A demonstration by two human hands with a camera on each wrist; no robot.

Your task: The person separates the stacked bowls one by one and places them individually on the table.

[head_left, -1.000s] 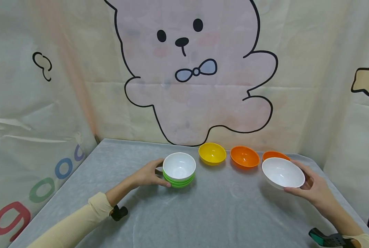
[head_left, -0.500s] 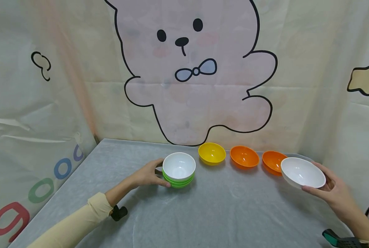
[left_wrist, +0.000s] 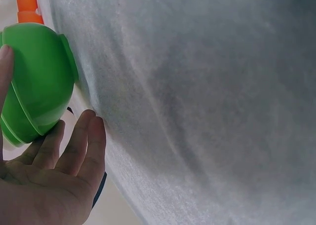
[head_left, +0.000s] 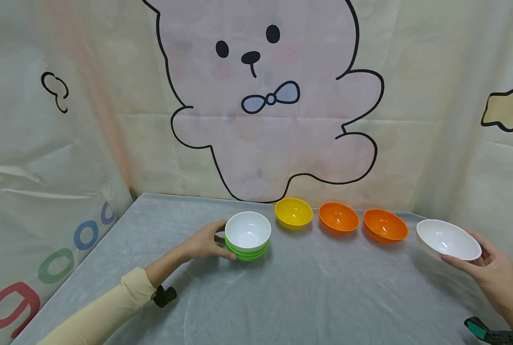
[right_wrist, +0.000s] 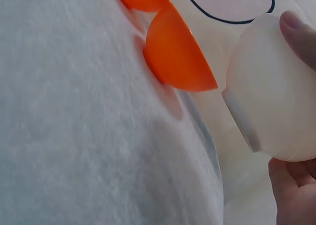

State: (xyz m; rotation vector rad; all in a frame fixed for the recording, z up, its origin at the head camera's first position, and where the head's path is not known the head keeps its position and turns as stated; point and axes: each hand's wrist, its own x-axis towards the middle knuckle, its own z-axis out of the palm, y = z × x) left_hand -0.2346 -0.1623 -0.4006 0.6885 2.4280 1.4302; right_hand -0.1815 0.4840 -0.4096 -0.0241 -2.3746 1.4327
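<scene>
In the head view, my left hand (head_left: pixel 202 243) holds a stack at the table's middle, thumb at the near side and fingers round the left. The stack is green bowls (head_left: pixel 248 256) with a white bowl (head_left: pixel 249 231) on top. The left wrist view shows the green bowl (left_wrist: pixel 44 77) between thumb and fingers. At the right, my right hand (head_left: pixel 495 275) grips a second white bowl (head_left: pixel 448 239) by its right side, thumb in front. That white bowl (right_wrist: pixel 276 92) hangs over the cloth, its foot ring visible in the right wrist view; its inside shows in the head view.
Along the table's back edge stand a yellow bowl (head_left: pixel 294 213) and two orange bowls, one in the middle (head_left: pixel 338 218) and one (head_left: pixel 385 226) closest to the held white bowl. A grey cloth (head_left: pixel 282 302) covers the table. A printed curtain (head_left: pixel 256 158) hangs behind it.
My right hand has carried the white bowl to the right, from in front of the right orange bowl to beyond it, uncovering that bowl. My left hand and the stack have stayed in place.
</scene>
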